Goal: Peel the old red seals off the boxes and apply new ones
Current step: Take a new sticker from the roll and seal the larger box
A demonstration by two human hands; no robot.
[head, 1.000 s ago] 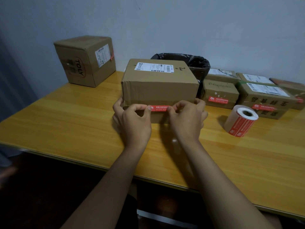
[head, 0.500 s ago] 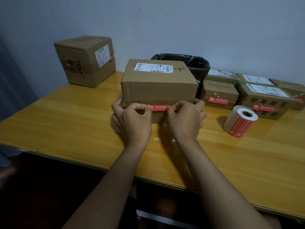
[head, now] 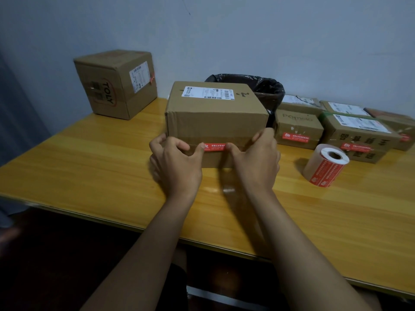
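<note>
- The cardboard box (head: 215, 122) is stood on the wooden counter (head: 89, 167), directly in front of the person, with its shipping label facing up.
- A red seal (head: 214, 147) is laid flat across the taped seam on the near face of the box, between the two thumbs.
- The left hand (head: 177, 162) is held against the near left of the box, its fingers (head: 179, 143) curled and its thumb tip pressed at the left end of the seal.
- The right hand (head: 256, 160) is set likewise at the right end, thumb on the seal, with fingers curled round the near right corner of the box.
- The seal is judged to be thin, limp and strongly tacky; it is likely to tear or crease if pulled sharply. A corner or short end is best lifted by a nail and drawn back low along the surface.
- The box is judged stiff but light enough to slide, so it should be steadied by one hand.
- The seal roll (head: 325, 167) is lain on its side to the right; more sealed boxes (head: 298, 129) are lined behind it.
</note>
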